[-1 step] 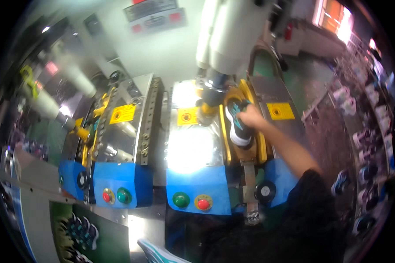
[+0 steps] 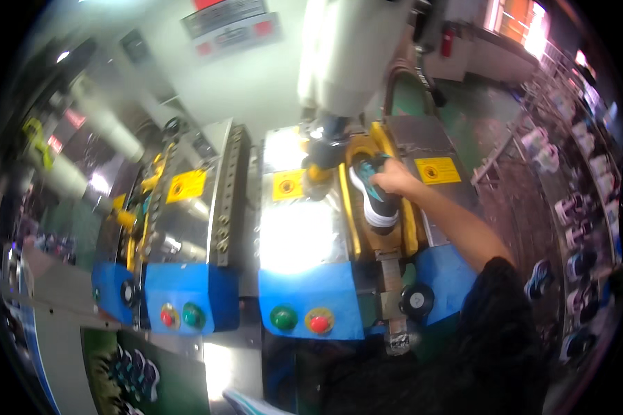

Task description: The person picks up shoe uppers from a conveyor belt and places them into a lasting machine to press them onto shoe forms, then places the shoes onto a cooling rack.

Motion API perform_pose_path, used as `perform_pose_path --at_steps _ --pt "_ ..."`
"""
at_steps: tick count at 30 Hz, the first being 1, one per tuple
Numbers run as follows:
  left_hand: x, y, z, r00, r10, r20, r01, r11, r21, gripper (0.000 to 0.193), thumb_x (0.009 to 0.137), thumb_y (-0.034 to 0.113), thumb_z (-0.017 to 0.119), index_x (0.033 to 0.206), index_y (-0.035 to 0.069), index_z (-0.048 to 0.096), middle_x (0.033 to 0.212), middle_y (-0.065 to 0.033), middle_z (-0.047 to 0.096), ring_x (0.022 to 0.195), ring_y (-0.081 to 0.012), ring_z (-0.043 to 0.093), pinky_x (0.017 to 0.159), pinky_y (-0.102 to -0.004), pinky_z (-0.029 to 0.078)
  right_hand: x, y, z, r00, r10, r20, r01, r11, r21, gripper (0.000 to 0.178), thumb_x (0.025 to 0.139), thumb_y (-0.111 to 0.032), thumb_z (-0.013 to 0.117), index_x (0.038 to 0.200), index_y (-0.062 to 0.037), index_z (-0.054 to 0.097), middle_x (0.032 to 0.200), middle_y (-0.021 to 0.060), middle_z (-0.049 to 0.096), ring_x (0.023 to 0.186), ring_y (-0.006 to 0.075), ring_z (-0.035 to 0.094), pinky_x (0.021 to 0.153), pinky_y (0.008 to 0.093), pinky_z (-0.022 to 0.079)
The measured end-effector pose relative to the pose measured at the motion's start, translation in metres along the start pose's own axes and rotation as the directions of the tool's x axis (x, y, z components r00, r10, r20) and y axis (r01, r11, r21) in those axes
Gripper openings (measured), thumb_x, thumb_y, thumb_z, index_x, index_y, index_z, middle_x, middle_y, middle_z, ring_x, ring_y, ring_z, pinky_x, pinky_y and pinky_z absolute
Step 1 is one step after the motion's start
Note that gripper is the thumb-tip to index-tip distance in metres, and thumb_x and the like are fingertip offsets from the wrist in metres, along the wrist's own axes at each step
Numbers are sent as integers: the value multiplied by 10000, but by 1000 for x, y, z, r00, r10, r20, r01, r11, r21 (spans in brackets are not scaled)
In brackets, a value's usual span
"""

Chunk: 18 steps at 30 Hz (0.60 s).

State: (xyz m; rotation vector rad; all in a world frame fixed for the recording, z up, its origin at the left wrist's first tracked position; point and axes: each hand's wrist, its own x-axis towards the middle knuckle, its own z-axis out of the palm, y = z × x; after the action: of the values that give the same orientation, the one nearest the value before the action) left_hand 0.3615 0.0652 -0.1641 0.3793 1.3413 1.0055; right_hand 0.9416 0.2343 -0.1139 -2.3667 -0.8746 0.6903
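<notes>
A black sneaker (image 2: 379, 201) with teal patterning and a white sole lies in the cradle (image 2: 385, 242) between two yellow side pads (image 2: 401, 207). Its toe points toward me. My right hand (image 2: 393, 178) is closed on the upper near its ankle opening, thumb and fingers pinching it; the fingertips are partly hidden. My right arm reaches in from the lower right in a black sleeve. At the bottom edge, part of another shoe with a white and teal sole (image 2: 246, 403) shows. My left hand is out of view.
Left of the cradle, a metal-topped machine has a blue front with a green button (image 2: 284, 317) and a red button (image 2: 319, 324). A white cylinder (image 2: 342, 62) hangs above. A similar machine (image 2: 190, 290) stands left. Shoe racks (image 2: 578, 266) line the right; several shoes (image 2: 135, 373) lie lower left.
The whole view has shifted slightly, with the machines a little further left. My right hand keeps its hold on the sneaker. The shoe at the bottom edge shows less.
</notes>
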Motion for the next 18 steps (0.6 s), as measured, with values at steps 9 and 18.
perform_pose_path --at_steps 9,18 --pt "28 -7 -21 977 -186 -105 186 982 -16 463 866 208 620 1267 11 500 1058 -110 629 962 -243 620 841 -397 520 -12 28 69 926 -129 -354 95 989 -113 664 766 -277 654 1224 115 375 1191 336 481 1020 446 570 894 459 483" --pt "72 17 -34 928 -367 66 361 929 80 406 855 149 587 1222 -4 507 1062 -132 611 962 -255 615 821 -357 521 -176 -71 112 873 -434 -223 469 871 143 628 767 -237 674 1273 47 435 1197 247 520 1092 369 536 942 418 449"
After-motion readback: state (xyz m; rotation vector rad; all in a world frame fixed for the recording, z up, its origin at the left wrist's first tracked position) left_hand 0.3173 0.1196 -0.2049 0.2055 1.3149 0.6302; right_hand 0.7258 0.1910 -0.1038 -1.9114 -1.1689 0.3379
